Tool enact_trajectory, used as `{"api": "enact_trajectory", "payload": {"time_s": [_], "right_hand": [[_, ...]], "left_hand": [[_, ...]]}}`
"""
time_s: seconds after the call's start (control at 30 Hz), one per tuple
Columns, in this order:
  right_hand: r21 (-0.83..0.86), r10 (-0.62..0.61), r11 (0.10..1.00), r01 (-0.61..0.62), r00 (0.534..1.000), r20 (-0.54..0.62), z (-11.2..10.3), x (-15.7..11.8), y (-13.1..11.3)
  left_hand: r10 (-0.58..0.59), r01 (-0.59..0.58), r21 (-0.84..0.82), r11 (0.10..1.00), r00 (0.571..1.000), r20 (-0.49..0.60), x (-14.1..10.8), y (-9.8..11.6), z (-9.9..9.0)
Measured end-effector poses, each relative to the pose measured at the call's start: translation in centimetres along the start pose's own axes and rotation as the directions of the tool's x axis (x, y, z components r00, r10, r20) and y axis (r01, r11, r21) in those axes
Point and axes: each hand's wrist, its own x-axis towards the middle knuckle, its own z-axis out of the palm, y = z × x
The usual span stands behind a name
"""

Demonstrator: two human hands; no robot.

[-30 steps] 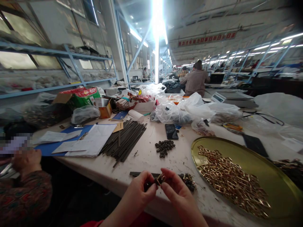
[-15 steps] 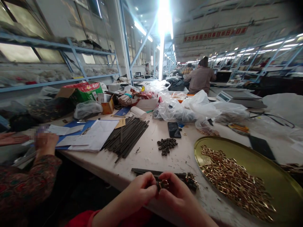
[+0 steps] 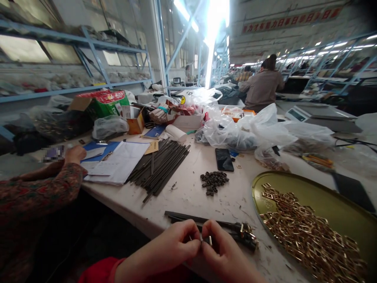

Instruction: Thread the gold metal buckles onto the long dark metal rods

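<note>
My left hand point(image 3: 184, 241) and my right hand point(image 3: 219, 245) meet at the table's front edge, fingertips pinched together. Between them is a small gold metal buckle point(image 3: 210, 240), mostly covered by the right fingers, with a bit of dark strap that the left fingers largely hide. Just beyond my hands lie dark straps point(image 3: 203, 217) with gold buckles point(image 3: 247, 231) on their right ends. A heap of small dark loops point(image 3: 214, 181) sits farther in. To the right, an oval gold-coloured tray point(image 3: 297, 182) holds many loose gold buckles point(image 3: 312, 232).
A bundle of long dark strips point(image 3: 165, 167) lies left of the loops, beside papers on a blue clipboard point(image 3: 118, 161). A phone point(image 3: 224, 160) and plastic bags point(image 3: 235, 131) stand behind. At left is a co-worker's patterned sleeve point(image 3: 55, 188); another person point(image 3: 262, 86) is farther off.
The view has shifted a little. My fingertips have closed in over the buckle, which shows less now. The co-worker's hand at left has moved toward the clipboard papers.
</note>
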Motion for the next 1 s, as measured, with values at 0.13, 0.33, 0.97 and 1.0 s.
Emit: {"api": "enact_trajectory", "payload": {"time_s": [0.13,0.33,0.97,1.0], "right_hand": [[0.151,0.050,0.988,-0.039,0.996,-0.069,0.0,0.3,0.9],[0.259,0.129,0.960,-0.110,0.990,-0.060,-0.2,0.5,1.7],[-0.151,-0.216,0.970,0.189,0.958,-0.190,0.0,-3.0,0.7],[-0.152,-0.216,0.970,0.190,0.960,-0.177,0.0,-3.3,0.9]], "left_hand": [[0.054,-0.032,-0.223,0.974,0.994,0.094,0.1,-0.2,-1.1],[-0.089,0.093,-0.343,0.935,0.996,0.027,0.9,-1.9,-0.4],[0.032,-0.051,-0.206,0.977,0.995,-0.093,-0.5,-2.0,2.0],[0.039,-0.048,-0.142,0.989,0.997,-0.062,-0.8,-1.8,2.0]]}}
